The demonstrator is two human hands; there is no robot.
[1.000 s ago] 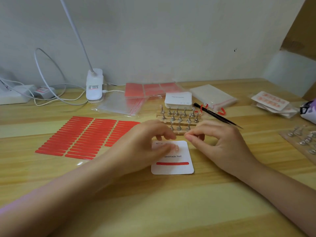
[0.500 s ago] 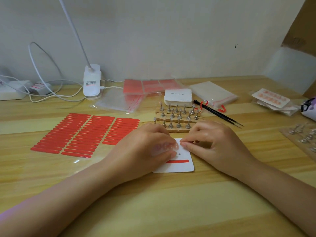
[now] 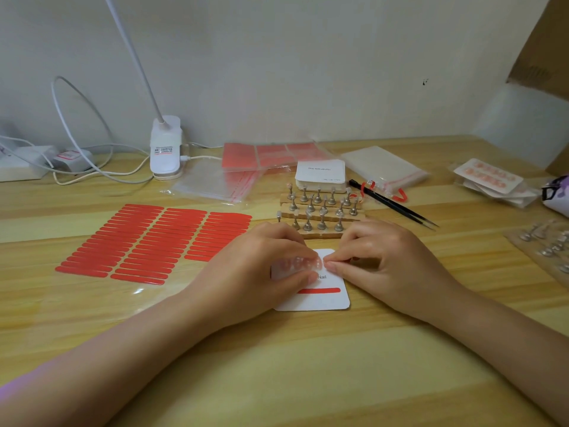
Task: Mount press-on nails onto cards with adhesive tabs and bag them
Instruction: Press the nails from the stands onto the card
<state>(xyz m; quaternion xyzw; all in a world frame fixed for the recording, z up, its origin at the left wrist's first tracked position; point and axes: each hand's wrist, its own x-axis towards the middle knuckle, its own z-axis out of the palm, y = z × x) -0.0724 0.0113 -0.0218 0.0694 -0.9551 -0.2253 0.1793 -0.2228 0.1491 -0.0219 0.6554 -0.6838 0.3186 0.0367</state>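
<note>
Wooden table carries the card, landmark for all positions. Left of it: red tab sheet. Behind it: stand. Since a second ago, my left hand and right hand have lowered onto the card; fingertips together, pressing nails down. Top row nearly mounted. Legible: "Nail".

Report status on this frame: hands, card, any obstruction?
Left hand and right hand both on the card, fingertips meeting at a row of nails. Red strip below bare. Nothing blocking.
</note>
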